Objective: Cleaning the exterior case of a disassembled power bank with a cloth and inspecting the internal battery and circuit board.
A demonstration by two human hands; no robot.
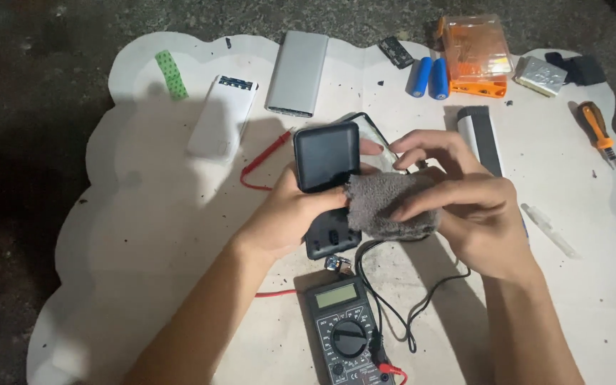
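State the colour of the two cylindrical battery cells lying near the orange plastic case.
The two cylindrical battery cells are blue, clearest in the head view.

A black digital multimeter with red and black leads lies at the near edge of the white scalloped mat. Farther back rest a silver rectangular power bank, two blue cylindrical battery cells, an orange transparent plastic case and an orange-handled screwdriver.

A mat lies on the floor. At its centre the left hand holds a small device, with the right hand pressing a cloth just right of it. A multimeter lies in front. Two power banks lie behind left; a screwdriver far right.
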